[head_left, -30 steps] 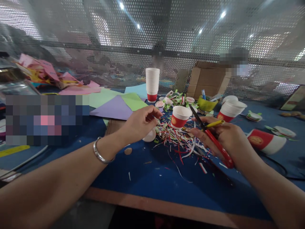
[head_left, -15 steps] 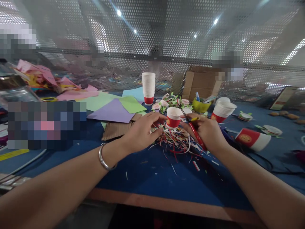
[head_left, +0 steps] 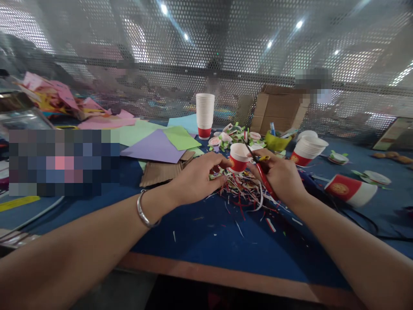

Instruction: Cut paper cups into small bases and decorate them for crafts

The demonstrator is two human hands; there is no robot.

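A short paper cup [head_left: 238, 160], white with a red band and a gold emblem, stands upright among a heap of cut paper strips [head_left: 241, 193]. Against the cup's left side are the fingertips of my left hand [head_left: 196, 178], its thumb spread away from the fingers below. Scissors [head_left: 265, 178] with a red and yellow handle are gripped in my right hand [head_left: 285, 178], their dark blade pointing up toward the cup's right rim. Some right fingertips are close to the cup's right side; whether they touch it I cannot tell.
Behind stand a tall cup stack [head_left: 205, 113] and several trimmed cup pieces [head_left: 238, 133]. Coloured paper sheets [head_left: 155, 148] and cardboard [head_left: 158, 172] lie left. To the right are a yellow-green container [head_left: 276, 142], stacked cups [head_left: 305, 150] and a tipped cup [head_left: 350, 189].
The view has shifted slightly, so everything sits a little further right. Both hands keep nearly the same pose by the cup, and the scissors stay in my right hand.
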